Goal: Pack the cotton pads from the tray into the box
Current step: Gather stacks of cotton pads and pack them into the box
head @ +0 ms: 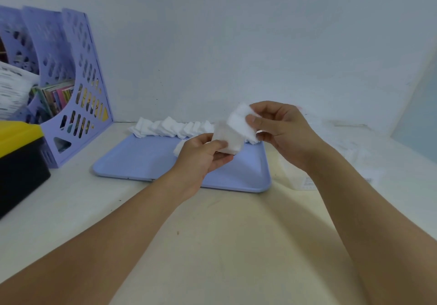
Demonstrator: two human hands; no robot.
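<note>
- Left hand (202, 154) raised above the near-right part of the tray (146, 160); thumb and curled fingers grip a small translucent box (228, 139), which is tilted, its open end turned toward the other hand.
- Right hand (279, 130) at about the same height, just right of the box; thumb and fingers pinch a stack of cotton pads (240, 119). Stack's lower end meets the mouth of the box; how far it sits inside cannot be told.
- Tray: pale blue, rectangular with rounded corners, flat on the tabletop (224, 233), long side running left to right.
- Row of loose white pads (170, 128) lies along the tray's far edge, overlapping one another, some spilling past the rim toward the wall (236, 44). A few more pads (179, 147) peek out just behind the left hand, on the tray floor.
- Right of the tray, partly hidden by the right forearm: a pale, clear container (298, 177) on the tabletop, with a small printed label; details blurred.
- Far left: lilac perforated file holder (78, 87) against the wall, holding books and papers.
- Near-left edge: black bin with yellow lid (19, 160), just beside the file holder.
- Both forearms bare, reaching in from the bottom of the view.
</note>
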